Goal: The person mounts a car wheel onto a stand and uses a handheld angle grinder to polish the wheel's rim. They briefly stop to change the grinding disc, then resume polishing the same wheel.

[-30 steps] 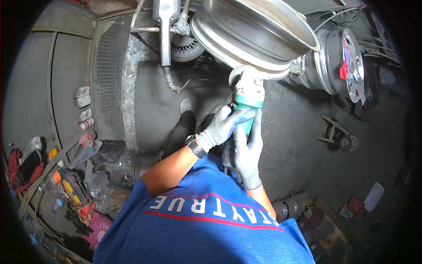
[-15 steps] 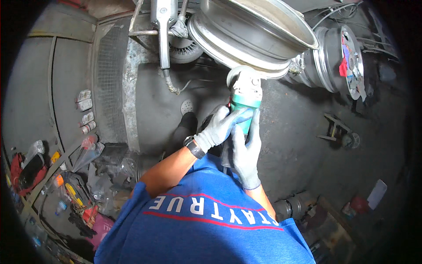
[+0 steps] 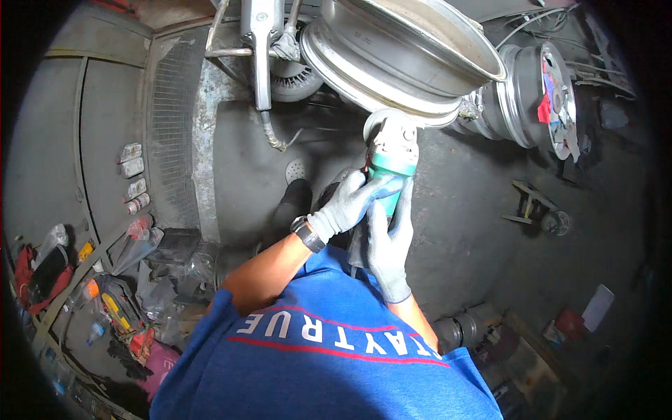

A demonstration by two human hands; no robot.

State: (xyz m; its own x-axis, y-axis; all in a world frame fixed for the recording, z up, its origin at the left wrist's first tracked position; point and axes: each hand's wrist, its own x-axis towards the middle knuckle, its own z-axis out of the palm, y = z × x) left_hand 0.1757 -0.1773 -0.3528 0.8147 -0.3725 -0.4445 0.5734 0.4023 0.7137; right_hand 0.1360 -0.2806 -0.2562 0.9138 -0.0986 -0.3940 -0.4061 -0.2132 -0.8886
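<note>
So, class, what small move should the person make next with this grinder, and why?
Perhaps guide the grinder slightly along the nearest edge of the large metal wheel rim: the tool's disc sits at that edge, though contact is unclear, and left grip and right grip both support its body.
</note>
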